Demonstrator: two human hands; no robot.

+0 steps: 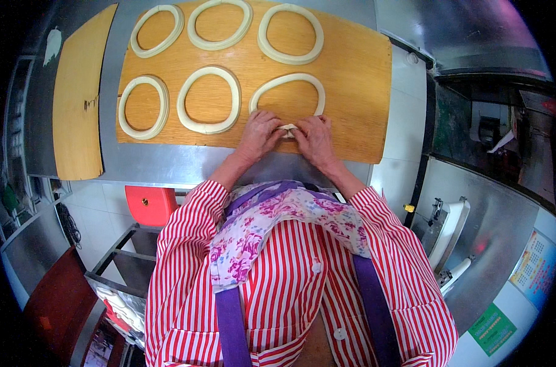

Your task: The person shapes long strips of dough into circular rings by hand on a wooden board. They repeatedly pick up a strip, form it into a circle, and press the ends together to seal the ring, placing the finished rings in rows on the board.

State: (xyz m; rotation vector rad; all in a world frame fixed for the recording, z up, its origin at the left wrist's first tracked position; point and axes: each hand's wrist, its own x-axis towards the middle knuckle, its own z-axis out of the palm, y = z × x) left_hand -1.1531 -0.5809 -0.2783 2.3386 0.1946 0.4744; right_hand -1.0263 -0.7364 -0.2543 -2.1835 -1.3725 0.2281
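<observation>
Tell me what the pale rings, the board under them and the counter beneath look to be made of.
Held ring: probably dough, matte and smooth; pale, soft-looking where the left hand and right hand pinch it.
Other rings: same look, likely same dough.
Board: apparently wood; tan with streaky grain, slight sheen.
Counter: metal, perhaps stainless steel; smooth grey, softly reflective.

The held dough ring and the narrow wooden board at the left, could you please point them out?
Held dough ring point(293, 77): head view, far arc.
Narrow wooden board point(79, 85): head view, bare surface.

head: left head-worn fisheye; faces down; wide; near held dough ring point(295, 77), board point(357, 92)
</observation>
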